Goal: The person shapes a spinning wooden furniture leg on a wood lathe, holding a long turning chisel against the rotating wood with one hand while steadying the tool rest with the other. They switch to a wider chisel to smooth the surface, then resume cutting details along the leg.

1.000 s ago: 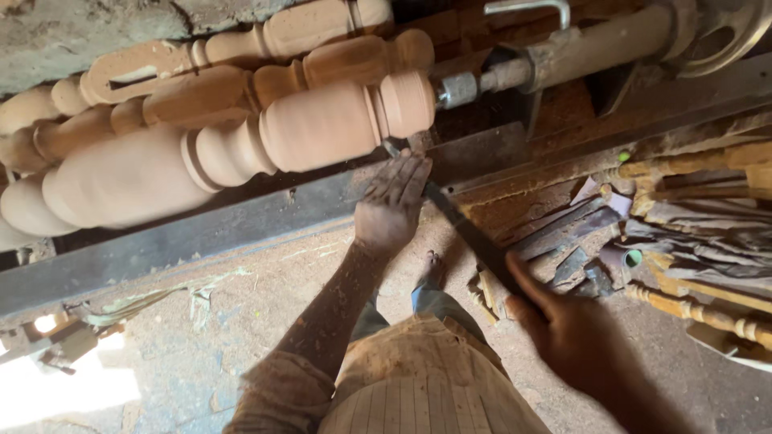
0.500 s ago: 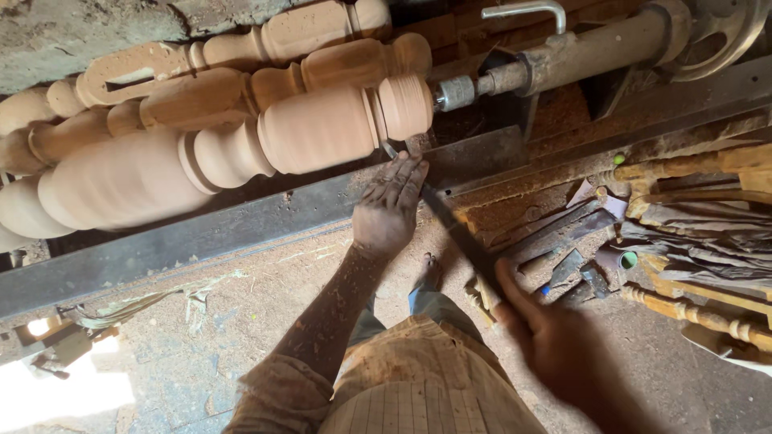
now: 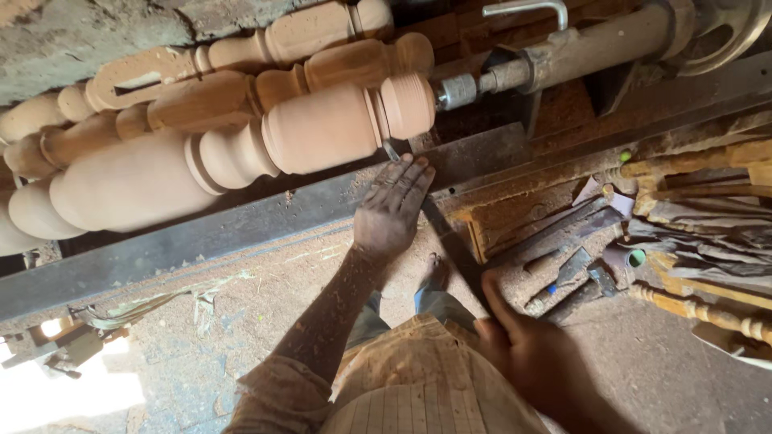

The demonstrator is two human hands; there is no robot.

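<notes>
A pale turned wooden baluster [image 3: 241,153] is mounted on a lathe, its right end against the metal tailstock centre [image 3: 458,90]. My left hand [image 3: 392,209] lies flat on the dark steel tool rest [image 3: 265,217], fingers pressing the blade of a long dark chisel [image 3: 446,237] whose tip sits under the baluster's right end. My right hand [image 3: 531,354] grips the chisel's handle end low at the right. Both forearms are dusted with sawdust.
More turned balusters [image 3: 265,56] are stacked behind the lathe against a rough wall. Several chisels and metal tools [image 3: 571,265] lie on the floor to the right, beside thin turned spindles [image 3: 708,313]. Sawdust covers the concrete floor [image 3: 241,321]. My foot [image 3: 438,273] stands below the rest.
The view has shifted slightly; my right hand has drawn a little lower and left along the chisel handle. My left hand stays pressed on the blade at the tool rest.
</notes>
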